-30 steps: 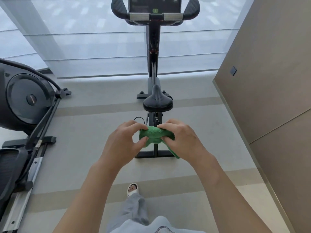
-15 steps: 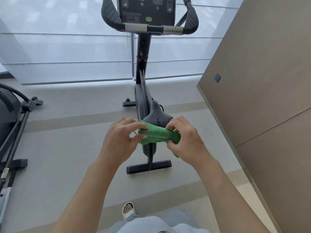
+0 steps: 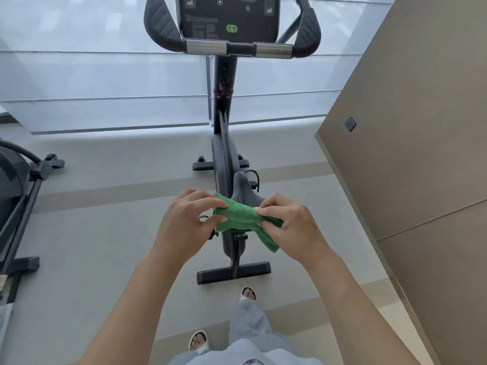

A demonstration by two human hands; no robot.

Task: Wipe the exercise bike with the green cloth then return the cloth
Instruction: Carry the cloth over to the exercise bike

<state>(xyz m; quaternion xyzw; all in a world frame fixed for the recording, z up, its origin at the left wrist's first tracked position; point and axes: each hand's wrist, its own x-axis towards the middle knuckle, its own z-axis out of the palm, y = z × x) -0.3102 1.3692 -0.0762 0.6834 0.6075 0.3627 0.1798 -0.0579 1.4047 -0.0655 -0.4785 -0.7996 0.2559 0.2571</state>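
You're holding the green cloth (image 3: 243, 217) bunched and folded between both hands, in the air just over the rear of the exercise bike (image 3: 226, 164), in front of its saddle (image 3: 243, 192). Your left hand (image 3: 184, 225) is pinching the cloth's left end between thumb and fingers (image 3: 208, 202); your right hand (image 3: 292, 227) is pinching the right end the same way, with one tail of cloth hanging below it. Cloth is plain green terry. Whether it is touching the saddle, can't tell. The bike is standing on the floor (image 3: 105, 246), console (image 3: 228, 18) and handlebars (image 3: 237, 47) at the far end. Another exercise machine (image 3: 18, 196) is sitting at the floor's left edge, a tan wall (image 3: 416, 127) running along the right. Your sandalled feet (image 3: 249, 293) are standing right behind the bike's rear base bar (image 3: 233, 272).
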